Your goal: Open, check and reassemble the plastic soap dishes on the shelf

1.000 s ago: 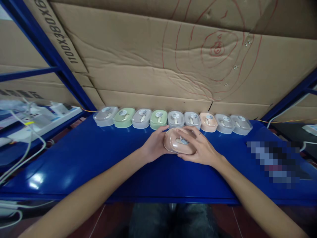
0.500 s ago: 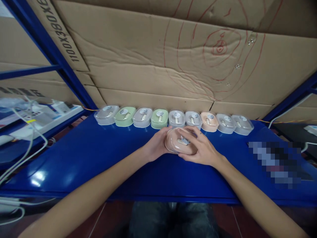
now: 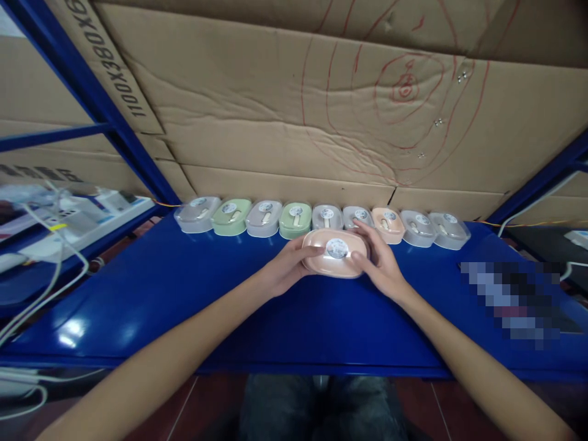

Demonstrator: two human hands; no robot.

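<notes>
Over the blue table I hold a pale pink oval lunch box (image 3: pixel 336 267) between both hands. Its smooth, glossy face, with a round printed sticker at the centre, is turned toward me. My left hand (image 3: pixel 290 263) grips the left end, thumb on top and fingers partly hidden beneath. At the right end, my right hand (image 3: pixel 381 263) is closed round the box, its thumb on the face near the sticker. Just behind stands a row of similar boxes with clear lids, among them a green box (image 3: pixel 296 228), a peach box (image 3: pixel 388 235) and a grey box (image 3: pixel 264 229).
A cardboard wall (image 3: pixel 257 147) with red drawn rings rises behind the row. Blue metal posts (image 3: pixel 124 153) frame the table (image 3: pixel 174 294). White cables (image 3: pixel 59 263) and a power strip lie at left. A pixelated patch (image 3: pixel 514 306) covers something at right.
The pink box has been turned in my hands, from a clear lid with a pale strip to a smooth face with a centred sticker. My right hand has shifted from over it to its right end.
</notes>
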